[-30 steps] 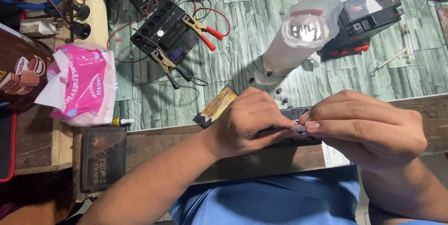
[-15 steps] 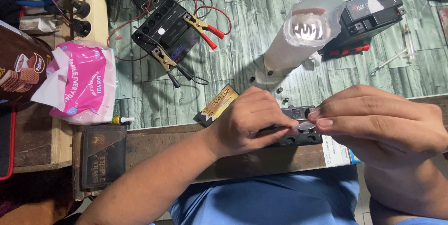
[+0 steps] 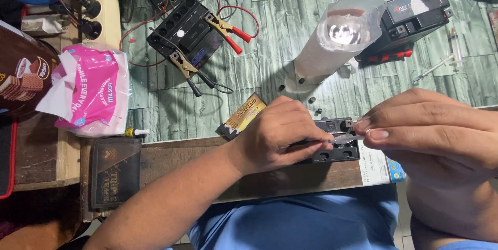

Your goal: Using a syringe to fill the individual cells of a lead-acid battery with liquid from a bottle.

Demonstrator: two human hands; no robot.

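Left hand grip clamped on small black battery at the near edge of the desk. Right hand grip pinches a thin clear strip over the battery top. Beside: brown wallet, pink tissue pack. Farther: open black battery with clamp leads, clear plastic-wrapped bottle, contents unclear.

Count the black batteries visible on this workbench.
3: one with clamps attached at upper left, one at upper right behind the lamp, and one under the left hand and right hand. Others may be hidden.
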